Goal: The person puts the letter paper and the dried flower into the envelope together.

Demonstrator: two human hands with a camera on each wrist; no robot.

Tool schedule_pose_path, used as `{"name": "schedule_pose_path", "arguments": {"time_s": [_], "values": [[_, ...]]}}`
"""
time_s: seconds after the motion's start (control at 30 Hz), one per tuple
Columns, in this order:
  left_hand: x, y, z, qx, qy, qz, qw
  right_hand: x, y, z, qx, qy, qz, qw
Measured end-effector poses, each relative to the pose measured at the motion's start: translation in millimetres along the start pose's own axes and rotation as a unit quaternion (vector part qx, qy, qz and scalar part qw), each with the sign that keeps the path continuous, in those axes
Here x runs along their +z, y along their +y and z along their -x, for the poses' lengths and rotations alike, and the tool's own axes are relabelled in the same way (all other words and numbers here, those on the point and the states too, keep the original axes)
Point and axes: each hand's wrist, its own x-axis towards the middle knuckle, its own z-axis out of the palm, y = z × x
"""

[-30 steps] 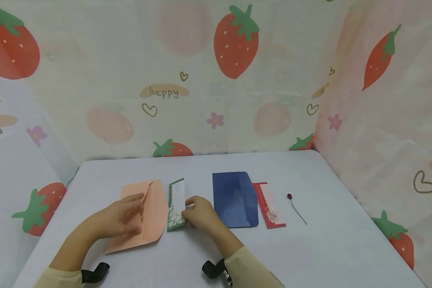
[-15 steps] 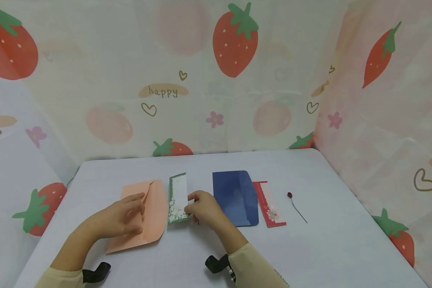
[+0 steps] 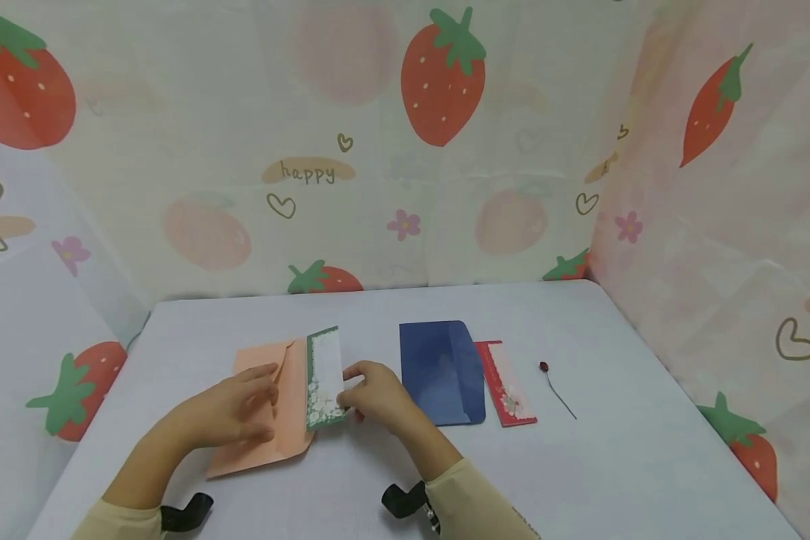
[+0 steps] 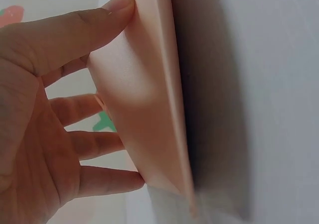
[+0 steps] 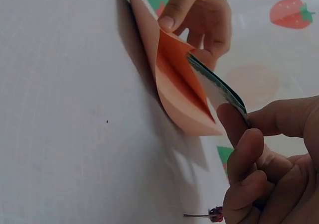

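My left hand (image 3: 226, 411) lies over a peach envelope (image 3: 290, 435) at the left of the table. Its thumb (image 4: 119, 7) and fingertips press on the envelope's panel from either side, and the panel bows. In the right wrist view the envelope's mouth (image 5: 172, 104) gapes, its flap side toward the right hand. A folded card (image 3: 325, 367) with a green edge and white flowers is pinched by its right side between the thumb and fingers of my right hand (image 3: 378, 394). The card's far edge overlaps the envelope's opening.
Right of the hands lies a dark blue envelope (image 3: 432, 375), with a red flowered card (image 3: 506, 384) beside it. Farther right is a small dark red flower (image 3: 544, 367) on a thin stem. Strawberry-printed cloth (image 3: 378, 247) rises behind the white table (image 3: 621, 465).
The right hand has lifted the green-edged card slightly and brought it left, from beside the envelope to overlapping its right edge. The left hand keeps its place on the envelope.
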Motion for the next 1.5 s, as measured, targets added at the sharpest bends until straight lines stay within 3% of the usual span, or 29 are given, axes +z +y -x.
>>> {"name": "schedule_pose_path", "arguments": {"time_s": [0.13, 0.3, 1.13, 1.5], "values": [[1.5, 1.2, -0.2, -0.013, -0.005, -0.002, 0.9999, 1, -1, 0.1, -0.006, -0.005, -0.005, 1.0], [2.6, 2.2, -0.2, -0.007, -0.003, -0.003, 1.0, 5, -1, 0.8, -0.003, -0.012, -0.004, 0.9999], [4.8, 8.6, -2.9, -0.014, -0.01, -0.001, 0.9998, 24, -1, 4.1, -0.008, 0.01, -0.007, 0.9999], [6.6, 6.8, -3.8, 0.002, -0.002, -0.01, 0.9999, 33, 2, -1.9, -0.01, 0.021, 0.006, 0.9997]]}}
